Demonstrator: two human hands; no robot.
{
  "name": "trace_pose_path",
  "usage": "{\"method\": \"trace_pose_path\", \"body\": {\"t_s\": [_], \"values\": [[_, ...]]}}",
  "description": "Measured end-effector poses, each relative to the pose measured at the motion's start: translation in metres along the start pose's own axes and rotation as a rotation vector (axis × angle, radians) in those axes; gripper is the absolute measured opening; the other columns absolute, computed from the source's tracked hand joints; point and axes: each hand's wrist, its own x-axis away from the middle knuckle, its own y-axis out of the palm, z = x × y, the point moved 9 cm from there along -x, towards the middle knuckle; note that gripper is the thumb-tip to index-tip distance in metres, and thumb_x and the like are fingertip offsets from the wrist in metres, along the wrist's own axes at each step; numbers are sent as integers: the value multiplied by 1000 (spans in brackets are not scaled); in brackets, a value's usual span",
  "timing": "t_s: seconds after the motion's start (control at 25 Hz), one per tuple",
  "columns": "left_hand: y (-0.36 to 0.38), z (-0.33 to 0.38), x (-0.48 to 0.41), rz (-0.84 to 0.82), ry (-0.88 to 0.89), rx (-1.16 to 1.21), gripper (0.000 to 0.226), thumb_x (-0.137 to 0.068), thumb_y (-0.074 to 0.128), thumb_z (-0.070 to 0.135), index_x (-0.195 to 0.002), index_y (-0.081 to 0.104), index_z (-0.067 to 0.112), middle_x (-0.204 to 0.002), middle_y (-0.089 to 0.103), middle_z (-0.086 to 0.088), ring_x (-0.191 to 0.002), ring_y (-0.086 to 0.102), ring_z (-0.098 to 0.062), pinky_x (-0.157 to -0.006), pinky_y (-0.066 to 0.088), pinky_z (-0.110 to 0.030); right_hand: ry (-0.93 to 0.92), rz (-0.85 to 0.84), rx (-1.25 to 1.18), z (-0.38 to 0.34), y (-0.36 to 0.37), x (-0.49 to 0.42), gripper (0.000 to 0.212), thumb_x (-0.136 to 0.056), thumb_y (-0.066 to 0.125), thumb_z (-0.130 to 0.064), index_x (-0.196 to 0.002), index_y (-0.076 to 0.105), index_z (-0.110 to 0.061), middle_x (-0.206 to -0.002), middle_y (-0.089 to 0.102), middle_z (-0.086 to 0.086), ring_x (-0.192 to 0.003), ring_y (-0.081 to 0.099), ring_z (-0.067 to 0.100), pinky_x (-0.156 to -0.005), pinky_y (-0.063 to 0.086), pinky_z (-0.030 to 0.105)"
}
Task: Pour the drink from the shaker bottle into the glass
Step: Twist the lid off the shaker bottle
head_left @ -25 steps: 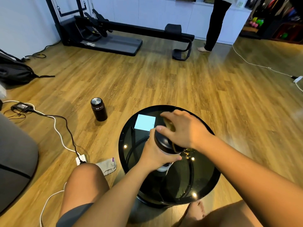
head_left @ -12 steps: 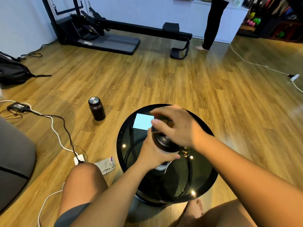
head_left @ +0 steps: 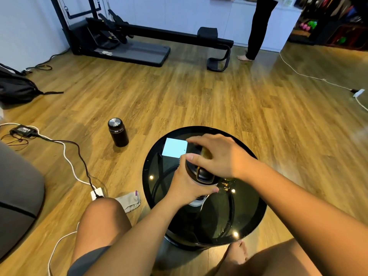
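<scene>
A shaker bottle [head_left: 201,177] with a black lid and a pale body stands upright on the round black glass table [head_left: 245,220]. My left hand [head_left: 187,186] grips the bottle's body just below the lid. My right hand [head_left: 217,156] lies over the lid from above, its fingers and thumb curled round the lid's top. A clear glass [head_left: 228,181] shows only as a sliver just right of the bottle, mostly hidden under my right wrist.
A light reflection [head_left: 174,148] marks the table's far left part. On the wooden floor to the left stand a dark flask [head_left: 117,132], cables with a power strip [head_left: 97,194] and a folded cloth [head_left: 129,201]. A person [head_left: 256,28] stands far back by an exercise machine [head_left: 139,42].
My right hand has turned a little on the lid, so more of the lid's dark loop shows below it. The left hand keeps the same hold on the bottle.
</scene>
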Motion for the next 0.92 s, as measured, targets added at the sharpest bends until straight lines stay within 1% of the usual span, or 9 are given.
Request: {"method": "trace_pose_path", "body": {"t_s": [0.08,0.2,0.36,0.44,0.52,0.64,0.76,0.84,0.92], "values": [[-1,2,0,8,17,7,102,-54,101,34,-133,38,37,-126,66,11,-117,65,-3,-95,54,-23,-11,37,-97,-1,-8,2,72,-87,32,-76,-148,41,-39,-136,58,-4,-133,46,19,-108,39,45],[0,-2,-2,18,1,14,101,-48,100,43,-130,40,36,-125,67,11,-118,65,-6,-97,56,-27,236,75,143,20,-11,1,77,-92,23,-73,-154,31,-29,-140,50,11,-134,42,30,-103,42,47],[2,-4,-2,-2,8,-4,105,-53,100,42,-140,44,30,-123,69,11,-117,67,-5,-97,57,-25,-56,-5,-96,-18,1,0,77,-89,34,-74,-153,33,-31,-135,61,3,-129,52,23,-108,40,44],[1,-2,-1,2,2,16,107,-54,101,37,-139,36,35,-126,65,13,-117,64,-3,-96,53,-20,5,131,-27,-6,-16,-2,70,-92,28,-70,-149,40,-31,-131,61,0,-129,50,21,-109,36,45],[0,-1,-1,0,-10,14,102,-54,102,36,-132,35,39,-124,66,11,-115,65,-5,-92,53,-19,115,112,192,5,-13,-2,71,-92,21,-71,-147,42,-31,-128,60,1,-126,50,24,-106,36,45],[2,-2,-2,-11,19,-9,102,-54,100,41,-138,44,29,-124,68,11,-117,67,-4,-97,59,-27,-81,-2,-77,-17,4,0,66,-90,35,-70,-143,49,-33,-124,67,-8,-123,56,16,-108,33,41],[0,-3,-2,3,3,2,106,-48,99,46,-135,40,34,-129,65,11,-119,65,-5,-101,57,-31,7,167,-71,-5,-15,-1,66,-91,34,-70,-142,51,-32,-133,63,-5,-130,49,16,-109,37,44],[0,-5,-2,9,-8,6,105,-48,101,45,-134,42,31,-126,67,11,-120,67,-9,-99,57,-28,111,83,117,2,-8,-1,74,-88,28,-75,-146,44,-33,-138,57,-2,-133,46,23,-106,40,47],[2,-5,-1,-4,-16,0,99,-56,102,35,-135,43,27,-118,68,15,-118,67,-5,-93,55,-17,-37,-24,27,-13,6,1,79,-81,32,-78,-146,44,-36,-141,57,-6,-138,44,19,-113,32,47]]}}
